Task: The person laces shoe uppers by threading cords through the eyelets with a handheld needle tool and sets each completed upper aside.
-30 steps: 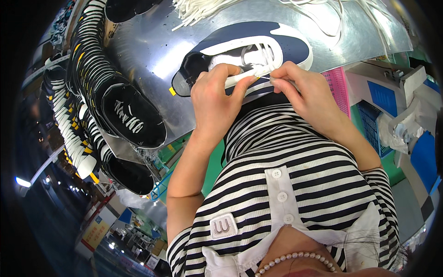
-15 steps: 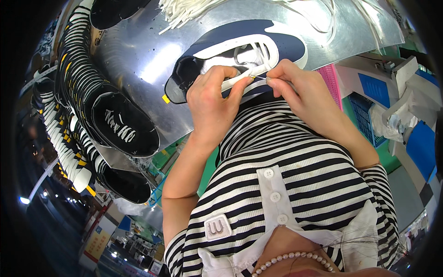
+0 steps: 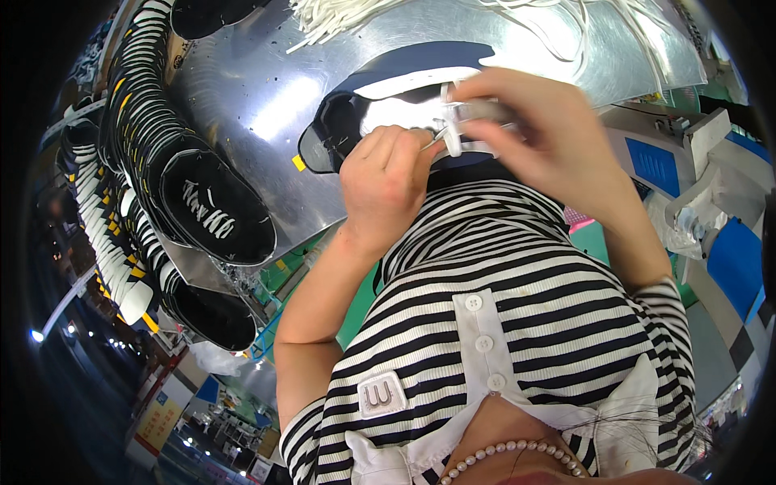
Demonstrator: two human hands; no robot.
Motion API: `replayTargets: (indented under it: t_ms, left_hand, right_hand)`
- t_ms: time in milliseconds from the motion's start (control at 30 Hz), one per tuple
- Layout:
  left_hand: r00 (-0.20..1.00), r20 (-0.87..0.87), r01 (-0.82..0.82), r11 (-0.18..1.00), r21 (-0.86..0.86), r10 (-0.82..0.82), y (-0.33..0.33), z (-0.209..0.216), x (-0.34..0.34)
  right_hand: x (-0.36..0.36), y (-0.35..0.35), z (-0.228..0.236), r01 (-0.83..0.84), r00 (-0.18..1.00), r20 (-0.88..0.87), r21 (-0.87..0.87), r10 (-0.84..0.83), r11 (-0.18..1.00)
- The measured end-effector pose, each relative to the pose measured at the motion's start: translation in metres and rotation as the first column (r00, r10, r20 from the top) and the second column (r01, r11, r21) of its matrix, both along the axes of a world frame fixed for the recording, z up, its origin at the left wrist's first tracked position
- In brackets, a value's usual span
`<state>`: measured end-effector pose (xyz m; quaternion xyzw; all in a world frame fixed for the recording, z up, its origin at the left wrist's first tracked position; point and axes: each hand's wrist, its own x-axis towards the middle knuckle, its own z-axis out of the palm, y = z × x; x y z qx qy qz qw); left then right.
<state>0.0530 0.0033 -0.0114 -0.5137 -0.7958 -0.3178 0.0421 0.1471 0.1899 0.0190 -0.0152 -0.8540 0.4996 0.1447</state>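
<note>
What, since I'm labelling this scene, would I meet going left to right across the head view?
Bright lamp, black shoe upper with white lacing, yellow heel tab, left hand, right hand, large blue panel.

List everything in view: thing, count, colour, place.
shoe: 1, navy and white, table centre
yellow tab: 1, yellow, left end of that shoe
lace strand: at least 1, white, between the hands
lace bundle: 1, white, table's far side
loose laces: several, white, right of the bundle
stacked shoes: many, mostly black and white, left side
table: 1, silvery metal, under shoe and laces
blue panels: at least 2, blue, right side
background: too small to itemise
striped shirt: 1, black and white, worn
necklace: 1, pearly white, at the neck
left grip: 1, bare, shoe's near edge
right grip: 1, bare, blurred, over shoe's right part
</note>
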Motion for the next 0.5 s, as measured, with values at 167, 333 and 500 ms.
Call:
replayTargets:
  t_ms: [167, 333, 500]
  left_hand:
    - [0.993, -0.088, 0.085, 0.996, 0.03, -0.082, -0.006, -0.001, 0.003]
    - [0.992, 0.072, 0.1, 0.994, 0.048, -0.103, -0.006, 0.002, -0.002]
    - [0.975, 0.222, 0.021, 1.0, -0.023, -0.015, -0.012, 0.014, -0.003]
  right_hand:
    - [-0.034, -0.004, -0.019, -0.242, 0.942, 0.28, 0.186, 0.185, 0.952]
    - [-0.031, -0.007, -0.017, -0.095, 0.995, 0.045, 0.074, 0.092, 0.993]
    - [-0.061, 0.021, 0.018, -0.042, 0.994, -0.104, -0.522, -0.015, 0.852]
